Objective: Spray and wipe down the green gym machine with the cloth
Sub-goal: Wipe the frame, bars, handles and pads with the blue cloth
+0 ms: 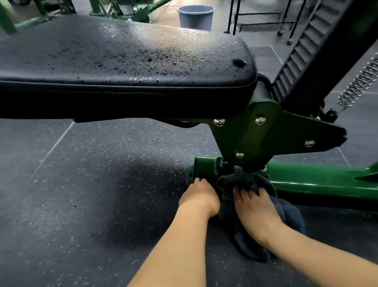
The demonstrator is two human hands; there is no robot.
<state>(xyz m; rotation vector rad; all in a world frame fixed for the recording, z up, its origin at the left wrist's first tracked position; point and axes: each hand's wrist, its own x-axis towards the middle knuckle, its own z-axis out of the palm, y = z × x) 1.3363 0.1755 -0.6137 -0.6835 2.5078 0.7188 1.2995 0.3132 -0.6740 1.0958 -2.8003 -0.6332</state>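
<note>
The green gym machine's low frame tube (pixel 319 182) runs along the floor under a green bracket plate (pixel 263 137). Its black seat pad (pixel 108 65) is speckled with spray droplets. A dark blue cloth (pixel 244 182) is bunched against the tube below the bracket. My right hand (pixel 255 208) grips the cloth with curled fingers, and the loose end hangs under my wrist. My left hand (pixel 199 197) sits just left of the cloth at the tube's end; its fingers curl downward, and what they hold is hidden. No spray bottle is in view.
A ribbed black back pad (pixel 325 39) slopes up at the right, with a coiled spring (pixel 365 75) beside it. A grey bucket (pixel 196 16) stands on the floor behind the seat. More green machine frames (pixel 125 4) fill the background. Speckled rubber floor (pixel 74 199) lies to the left.
</note>
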